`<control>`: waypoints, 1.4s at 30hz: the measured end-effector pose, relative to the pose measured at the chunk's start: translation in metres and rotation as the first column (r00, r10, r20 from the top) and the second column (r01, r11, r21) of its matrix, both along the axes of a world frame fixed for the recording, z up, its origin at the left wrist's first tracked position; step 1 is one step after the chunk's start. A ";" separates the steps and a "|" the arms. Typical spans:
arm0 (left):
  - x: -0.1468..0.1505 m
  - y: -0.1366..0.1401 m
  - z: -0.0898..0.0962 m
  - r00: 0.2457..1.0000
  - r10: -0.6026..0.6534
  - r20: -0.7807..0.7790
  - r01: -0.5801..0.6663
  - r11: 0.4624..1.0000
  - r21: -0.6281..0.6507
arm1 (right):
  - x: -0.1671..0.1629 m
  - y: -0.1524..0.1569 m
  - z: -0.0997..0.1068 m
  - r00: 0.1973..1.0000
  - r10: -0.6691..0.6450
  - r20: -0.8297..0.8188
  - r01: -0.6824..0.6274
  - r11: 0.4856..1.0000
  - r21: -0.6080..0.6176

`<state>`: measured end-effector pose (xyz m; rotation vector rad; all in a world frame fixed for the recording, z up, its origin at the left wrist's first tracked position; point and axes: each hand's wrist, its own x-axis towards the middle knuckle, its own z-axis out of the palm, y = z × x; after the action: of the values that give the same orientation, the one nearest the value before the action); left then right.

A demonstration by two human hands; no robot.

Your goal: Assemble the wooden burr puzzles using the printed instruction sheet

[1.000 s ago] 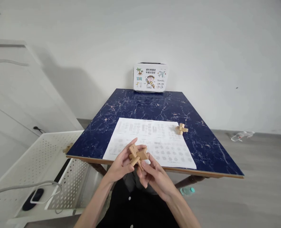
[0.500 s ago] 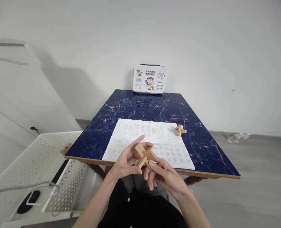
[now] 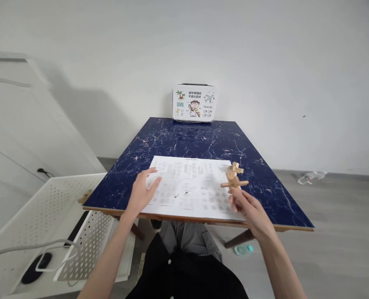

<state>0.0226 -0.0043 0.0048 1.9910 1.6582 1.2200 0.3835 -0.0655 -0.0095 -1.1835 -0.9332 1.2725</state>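
Between the fingertips of my right hand (image 3: 245, 203) is a wooden interlocking puzzle (image 3: 233, 181), held near the right edge of the printed sheet (image 3: 190, 178). Just behind it, partly covered by it, a second wooden puzzle (image 3: 236, 167) sits at the sheet's right side; whether the two touch I cannot tell. My left hand (image 3: 143, 187) is empty, thumb and fingers apart, over the sheet's left edge. Rows of small pictures cover the sheet, too faint to read, with two dark marks near its middle.
A white case (image 3: 193, 104) with cartoon prints stands at the back of the blue marbled table (image 3: 190, 139). On the left is a white perforated basket (image 3: 81, 245) with a cable and a black mouse (image 3: 36, 268). A bottle (image 3: 243, 249) lies on the floor.
My hands have parted. The right one has carried the puzzle rightward to the other puzzle; the left has let go of it and moved left over the sheet.
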 end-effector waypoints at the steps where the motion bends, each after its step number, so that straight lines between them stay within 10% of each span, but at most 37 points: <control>1: -0.010 0.003 -0.003 0.999 0.043 -0.033 -0.043 0.999 0.012 | 0.012 0.005 -0.005 0.996 -0.047 0.070 0.046 0.999 0.007; 11: -0.035 0.012 -0.015 0.991 0.135 0.019 -0.132 0.984 -0.121 | 0.018 0.013 -0.026 0.895 -0.096 0.436 0.065 0.994 0.085; 19: -0.038 0.009 -0.018 0.990 0.139 0.021 -0.134 0.980 -0.144 | -0.022 0.021 -0.009 0.886 0.077 0.458 -0.178 0.967 0.182; 42: -0.035 0.000 -0.010 0.980 0.125 0.155 -0.097 0.980 -0.175 | -0.019 0.020 -0.022 0.902 0.064 0.428 -0.168 0.964 0.208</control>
<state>-0.0129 -0.0044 -0.0055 1.6718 1.7462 1.2040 0.3646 -0.0457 -0.0319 -1.2420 -1.4521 0.9745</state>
